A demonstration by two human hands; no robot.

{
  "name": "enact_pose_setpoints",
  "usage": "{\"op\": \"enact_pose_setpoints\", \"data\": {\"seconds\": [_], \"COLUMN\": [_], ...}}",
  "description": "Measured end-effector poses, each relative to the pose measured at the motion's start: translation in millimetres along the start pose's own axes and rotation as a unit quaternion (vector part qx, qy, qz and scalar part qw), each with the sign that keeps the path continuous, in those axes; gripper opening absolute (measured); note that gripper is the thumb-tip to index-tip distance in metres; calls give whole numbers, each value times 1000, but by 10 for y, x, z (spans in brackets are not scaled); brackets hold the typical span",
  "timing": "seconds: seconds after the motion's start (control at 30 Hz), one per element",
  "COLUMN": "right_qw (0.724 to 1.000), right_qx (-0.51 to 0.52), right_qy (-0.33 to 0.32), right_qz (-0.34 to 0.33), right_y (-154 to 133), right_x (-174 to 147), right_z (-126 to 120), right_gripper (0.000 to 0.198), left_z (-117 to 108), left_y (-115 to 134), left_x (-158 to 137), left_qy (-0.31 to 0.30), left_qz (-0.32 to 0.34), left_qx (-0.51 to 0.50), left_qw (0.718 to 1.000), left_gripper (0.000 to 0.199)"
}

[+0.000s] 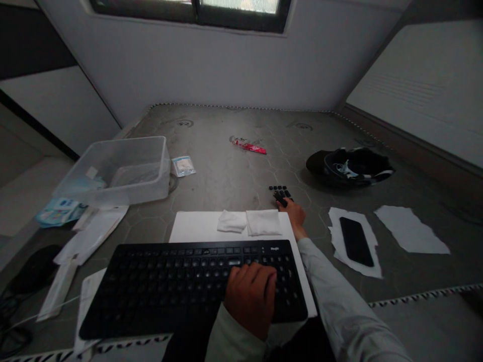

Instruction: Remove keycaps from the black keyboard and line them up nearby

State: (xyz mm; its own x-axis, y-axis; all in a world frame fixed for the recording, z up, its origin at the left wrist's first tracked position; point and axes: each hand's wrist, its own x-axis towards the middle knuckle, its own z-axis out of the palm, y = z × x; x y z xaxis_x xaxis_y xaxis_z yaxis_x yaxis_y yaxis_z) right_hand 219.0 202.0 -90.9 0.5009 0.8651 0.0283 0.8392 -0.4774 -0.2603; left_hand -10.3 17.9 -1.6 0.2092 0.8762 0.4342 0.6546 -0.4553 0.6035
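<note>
A black keyboard (158, 286) lies at the front over white sheets. Some of its keys near the right end look to be off, though the dim light makes this hard to judge. My left hand (251, 299) rests on its right part with curled fingers; whatever they hold, if anything, is hidden. Past the keyboard's far right corner, my right hand (296, 213) grips a small black piece (280, 199), whose kind is unclear. Just beyond it, several small black keycaps (277, 187) sit in rows on the mat. Two folded white cloths (264, 222) lie behind the keyboard.
A clear plastic bin (151, 196) stands at left beside a small packet (183, 166). A red-handled tool or wrapper (255, 148) lies further back. On the right are a black cap-like item (324, 168), a phone (356, 241) on paper, and another paper sheet (411, 229).
</note>
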Motion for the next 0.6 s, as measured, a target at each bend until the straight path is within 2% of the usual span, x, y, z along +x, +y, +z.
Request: {"op": "enact_pose_setpoints", "data": {"seconds": [0.3, 0.6], "right_qw": [1000, 1000], "right_qx": [7, 5], "right_qy": [11, -4], "right_qz": [2, 8], "right_y": [19, 15], "right_x": [-18, -29], "right_z": [-18, -37], "right_gripper": [43, 40], "left_z": [-6, -8], "left_y": [-1, -7], "left_x": [3, 6], "left_qy": [-2, -3], "left_qz": [-3, -2], "left_qx": [-7, -8], "left_qw": [1000, 1000], "left_gripper": [13, 14]}}
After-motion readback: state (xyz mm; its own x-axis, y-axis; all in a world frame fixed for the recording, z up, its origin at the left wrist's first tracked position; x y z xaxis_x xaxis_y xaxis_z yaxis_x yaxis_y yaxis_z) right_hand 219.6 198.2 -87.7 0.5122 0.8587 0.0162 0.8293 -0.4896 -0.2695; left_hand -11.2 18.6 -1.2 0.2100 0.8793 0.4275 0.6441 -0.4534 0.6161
